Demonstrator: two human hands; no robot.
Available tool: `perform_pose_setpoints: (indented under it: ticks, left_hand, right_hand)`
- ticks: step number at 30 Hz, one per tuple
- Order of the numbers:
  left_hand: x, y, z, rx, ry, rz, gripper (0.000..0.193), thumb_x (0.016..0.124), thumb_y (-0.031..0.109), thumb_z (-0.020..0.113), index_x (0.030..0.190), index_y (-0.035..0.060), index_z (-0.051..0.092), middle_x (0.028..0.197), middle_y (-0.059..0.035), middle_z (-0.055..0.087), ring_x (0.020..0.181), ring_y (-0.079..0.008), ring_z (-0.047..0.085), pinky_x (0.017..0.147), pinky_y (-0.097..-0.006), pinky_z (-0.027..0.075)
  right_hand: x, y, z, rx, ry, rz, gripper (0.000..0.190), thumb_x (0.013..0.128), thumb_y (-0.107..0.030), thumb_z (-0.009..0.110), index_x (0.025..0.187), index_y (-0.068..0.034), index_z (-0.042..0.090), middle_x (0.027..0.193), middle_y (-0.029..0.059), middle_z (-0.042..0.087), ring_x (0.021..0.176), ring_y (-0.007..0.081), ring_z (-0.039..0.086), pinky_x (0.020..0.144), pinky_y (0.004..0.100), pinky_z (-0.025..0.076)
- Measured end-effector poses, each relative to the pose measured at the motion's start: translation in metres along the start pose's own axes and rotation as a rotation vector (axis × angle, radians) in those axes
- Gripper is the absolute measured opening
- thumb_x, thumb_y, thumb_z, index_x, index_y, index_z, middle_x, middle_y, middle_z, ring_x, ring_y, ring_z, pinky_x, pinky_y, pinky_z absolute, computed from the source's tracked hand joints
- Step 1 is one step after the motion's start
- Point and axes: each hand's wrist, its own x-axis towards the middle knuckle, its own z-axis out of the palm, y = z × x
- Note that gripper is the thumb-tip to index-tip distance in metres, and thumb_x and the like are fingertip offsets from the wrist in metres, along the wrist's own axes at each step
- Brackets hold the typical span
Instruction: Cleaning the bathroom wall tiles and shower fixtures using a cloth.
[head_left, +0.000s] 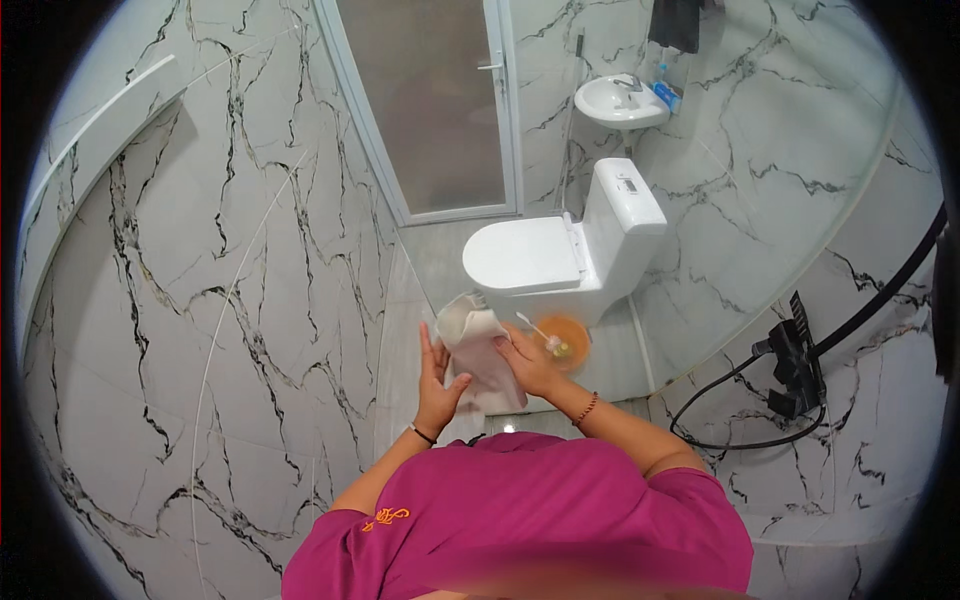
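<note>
A folded white cloth (484, 364) is held in front of my torso, its top end curled over and its lower part hanging down. My right hand (529, 364) grips its right edge, the thumb lying on the near face. At the left edge, my left hand (437, 382) has its thumb and fingers spread apart beside the cloth. Some of its fingertips are partly hidden there. Beyond my right hand, on the floor, stands an orange basin (574, 337) with a white-handled brush (534, 325) in it.
A white toilet (525, 255) with its lid down stands ahead. Behind it are a small washbasin (619, 101), a blue package (664, 96) and a framed door (435, 105). At right, a black shower fixture (795, 367) with a hose hangs by the marble-patterned wall (847, 465).
</note>
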Motion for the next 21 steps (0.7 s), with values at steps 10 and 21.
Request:
perform_pose_setpoints:
  ticks: [10,21]
  left_hand:
    - [-0.003,0.006,-0.055,-0.379,0.066,-0.663,0.042,0.085,0.024,0.057,0.12,0.0034,0.044,0.109,-0.0098,0.055,0.098,-0.0238,0.055,0.086,-0.0366,0.045]
    - [0.031,0.091,-0.086,-0.456,0.52,-0.186,0.043,0.088,0.023,0.052,0.122,0.0003,0.04,0.112,-0.0119,0.053,0.1,-0.0241,0.054,0.086,-0.0379,0.045]
  right_hand:
    - [-0.023,0.019,0.014,-0.229,-0.041,0.059,0.032,0.091,-0.025,0.045,0.114,-0.005,0.053,0.129,0.0185,0.041,0.12,0.0313,0.04,0.097,0.0347,0.033]
    - [-0.261,0.146,-0.068,-0.393,-0.71,1.122,0.038,0.09,-0.033,0.044,0.104,0.0,0.057,0.1,0.0163,0.061,0.089,0.0254,0.057,0.078,0.0345,0.043]
